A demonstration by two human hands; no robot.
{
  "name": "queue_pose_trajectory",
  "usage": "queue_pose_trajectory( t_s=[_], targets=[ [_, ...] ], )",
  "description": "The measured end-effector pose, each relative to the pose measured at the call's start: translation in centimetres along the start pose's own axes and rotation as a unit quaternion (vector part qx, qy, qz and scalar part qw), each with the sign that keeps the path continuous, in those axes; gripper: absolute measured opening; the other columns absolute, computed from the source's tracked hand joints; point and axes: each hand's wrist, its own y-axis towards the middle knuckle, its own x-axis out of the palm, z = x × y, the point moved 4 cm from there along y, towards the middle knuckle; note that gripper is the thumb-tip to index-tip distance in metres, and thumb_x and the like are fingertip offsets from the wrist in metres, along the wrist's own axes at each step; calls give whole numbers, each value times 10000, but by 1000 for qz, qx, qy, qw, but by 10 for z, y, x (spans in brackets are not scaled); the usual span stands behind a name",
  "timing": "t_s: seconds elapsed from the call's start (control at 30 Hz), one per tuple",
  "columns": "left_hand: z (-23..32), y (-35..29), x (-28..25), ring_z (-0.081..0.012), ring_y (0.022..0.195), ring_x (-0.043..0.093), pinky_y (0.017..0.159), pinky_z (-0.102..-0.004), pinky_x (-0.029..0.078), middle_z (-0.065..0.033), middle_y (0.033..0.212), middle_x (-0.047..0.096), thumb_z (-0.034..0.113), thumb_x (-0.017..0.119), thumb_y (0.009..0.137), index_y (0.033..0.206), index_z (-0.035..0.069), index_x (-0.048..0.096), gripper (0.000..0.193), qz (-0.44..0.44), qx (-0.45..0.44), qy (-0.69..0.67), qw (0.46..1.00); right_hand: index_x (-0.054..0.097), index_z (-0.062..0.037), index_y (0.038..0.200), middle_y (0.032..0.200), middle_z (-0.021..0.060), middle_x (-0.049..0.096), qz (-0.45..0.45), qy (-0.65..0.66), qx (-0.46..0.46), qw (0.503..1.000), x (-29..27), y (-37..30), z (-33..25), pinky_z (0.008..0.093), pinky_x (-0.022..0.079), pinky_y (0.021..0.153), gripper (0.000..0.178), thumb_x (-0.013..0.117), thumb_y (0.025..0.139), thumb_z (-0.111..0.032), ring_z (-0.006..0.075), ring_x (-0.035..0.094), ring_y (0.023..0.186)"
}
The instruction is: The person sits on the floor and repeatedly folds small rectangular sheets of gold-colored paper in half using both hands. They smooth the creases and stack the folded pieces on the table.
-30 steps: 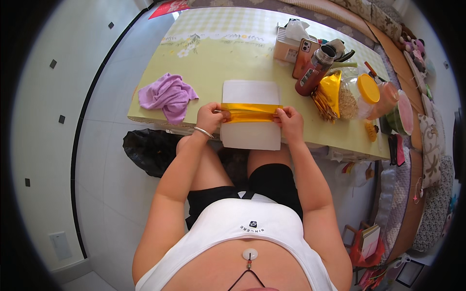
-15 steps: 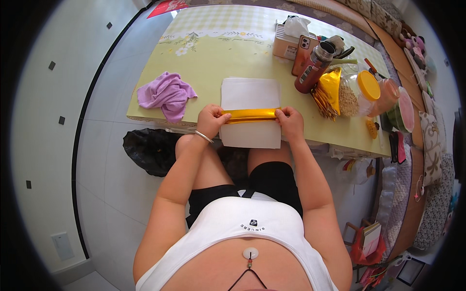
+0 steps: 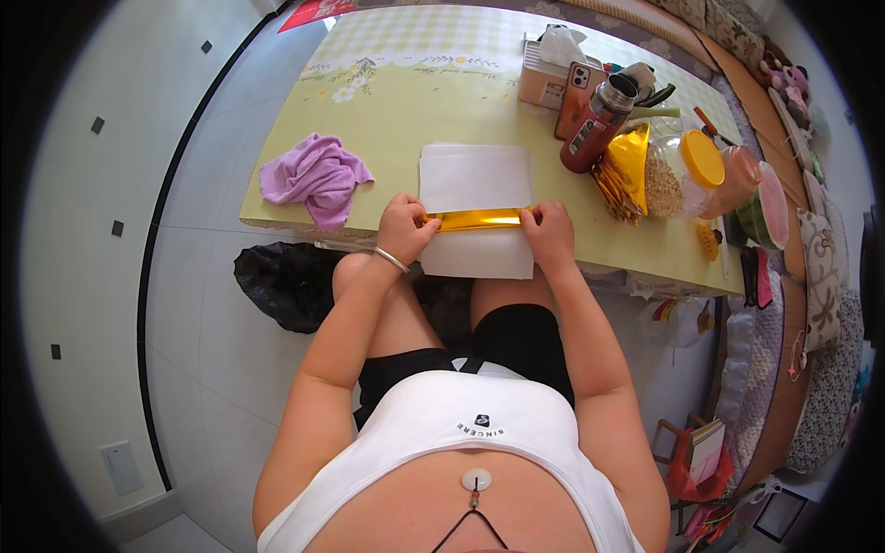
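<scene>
A narrow strip of folded gold foil paper [image 3: 477, 219] stretches between my two hands, level above a stack of white paper [image 3: 476, 175]. My left hand [image 3: 407, 227] pinches its left end between thumb and fingers, and a silver bangle circles that wrist. At the other end, my right hand [image 3: 548, 232] grips the strip the same way. The white stack sticks out over the table's near edge toward my lap. To the right stands a fan of folded gold foil pieces [image 3: 623, 175], apart from both hands.
A purple cloth [image 3: 316, 180] lies crumpled at the table's left. Along the right stand a red-brown flask [image 3: 595, 129], a phone [image 3: 573, 97], a tissue box [image 3: 542, 78], a yellow-lidded jar [image 3: 678, 175] and a cut watermelon [image 3: 763, 210]. Below the table sits a black bag [image 3: 288, 286].
The gold strip has tilted slightly in my hands and catches the light differently. My right hand has shifted a little to the left; both hands keep hold of the strip.
</scene>
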Motion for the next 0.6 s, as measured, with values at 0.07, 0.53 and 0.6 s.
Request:
queue_pose_trajectory(
  t_s=[0.07,0.53,0.6],
  targets=[
    [4,0,0,-235,702,609,626,-341,517,-125,872,598,107,812,723,701,-35,638,226,-3,-5,10,1000,619,-5,806,913,175,609,1,-19,-12,1000,1,-1,-1,464,509,749,230,707,889,-200,377,616,819],
    [41,-7,18,-300,1497,345,1161,-553,283,1,1609,421,110,592,903,1309,318,669,462,-100,307,351,879,594,-6,1274,1366,175,575,70,-289,-227,927,10,-12,-49,485,381,1111,470,699,887,-252,332,503,1326],
    [43,-5,21,-294,1515,325,1187,-543,251,24,1606,428,94,608,892,1318,333,658,491,-115,299,363,875,528,4,1398,1489,177,508,6,-284,-287,915,30,-23,-51,475,295,1195,606,681,902,-308,322,417,1441]
  ],
)
